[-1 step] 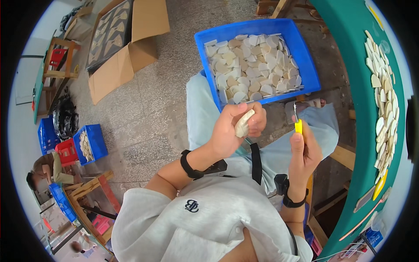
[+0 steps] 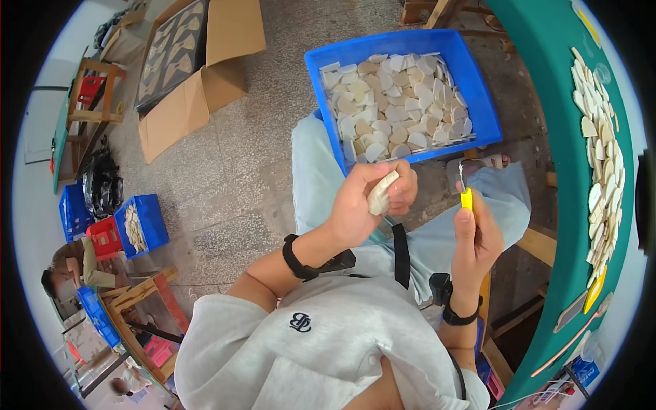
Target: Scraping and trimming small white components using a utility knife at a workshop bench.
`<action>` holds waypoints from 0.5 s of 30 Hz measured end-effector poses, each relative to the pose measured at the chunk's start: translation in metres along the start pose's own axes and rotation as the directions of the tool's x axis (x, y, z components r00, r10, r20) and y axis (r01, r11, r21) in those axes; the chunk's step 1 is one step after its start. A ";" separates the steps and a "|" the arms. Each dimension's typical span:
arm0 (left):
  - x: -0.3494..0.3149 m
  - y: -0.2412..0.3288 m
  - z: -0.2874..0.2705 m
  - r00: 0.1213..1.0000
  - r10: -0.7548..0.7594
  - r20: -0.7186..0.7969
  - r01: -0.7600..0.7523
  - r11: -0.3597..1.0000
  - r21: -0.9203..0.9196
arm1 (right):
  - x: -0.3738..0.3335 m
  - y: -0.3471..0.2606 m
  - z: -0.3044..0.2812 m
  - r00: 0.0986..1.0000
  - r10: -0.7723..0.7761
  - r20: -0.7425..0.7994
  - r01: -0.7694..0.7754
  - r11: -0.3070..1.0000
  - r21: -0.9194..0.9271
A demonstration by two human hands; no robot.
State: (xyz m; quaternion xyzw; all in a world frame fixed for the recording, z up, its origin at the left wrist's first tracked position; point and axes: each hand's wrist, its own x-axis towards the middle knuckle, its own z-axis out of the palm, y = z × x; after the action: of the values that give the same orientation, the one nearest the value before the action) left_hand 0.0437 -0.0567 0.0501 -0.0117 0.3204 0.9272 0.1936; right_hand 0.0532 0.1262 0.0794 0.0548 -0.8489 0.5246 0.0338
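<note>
My left hand (image 2: 357, 205) is closed around a small cream-white piece (image 2: 383, 193) with a curved outline, gripped between fingers and palm. Part of that piece is hidden by the fingers. To its right, my right hand (image 2: 480, 236) wraps around a yellow-handled craft knife (image 2: 467, 199). The slim blade points up and away from me, with whitish residue on it, and stays apart from the piece. Just beyond both hands, a blue plastic bin (image 2: 486, 102) holds many thin, pale half-round pieces (image 2: 400, 109), some whiter and some more beige.
A green tabletop (image 2: 533, 55) curves along my right, bearing a heap of pale pieces (image 2: 601, 171) and another yellow tool (image 2: 596, 290). An open cardboard box (image 2: 236, 31) lies at far left. Another blue bin (image 2: 156, 220) and a seated person (image 2: 85, 263) are further left.
</note>
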 end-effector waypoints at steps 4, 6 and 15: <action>0.000 -0.001 -0.001 1.000 -0.025 -0.008 0.024 0.998 -0.064 | -0.003 -0.003 0.000 0.999 -0.006 0.038 0.008 0.999 -0.033; 0.000 -0.002 -0.002 1.000 -0.013 -0.002 0.012 0.999 -0.041 | -0.002 -0.005 0.003 0.999 -0.041 0.032 0.041 0.999 -0.001; -0.011 -0.004 0.000 0.965 0.235 -0.117 -0.127 0.808 0.575 | 0.005 -0.010 0.008 0.948 -0.284 0.143 0.296 0.953 -0.071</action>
State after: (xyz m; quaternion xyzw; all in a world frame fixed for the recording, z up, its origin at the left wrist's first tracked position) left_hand 0.0551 -0.0575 0.0495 -0.0082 0.5951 0.8007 0.0685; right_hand 0.0498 0.1143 0.0850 0.2116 -0.8551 0.4699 0.0572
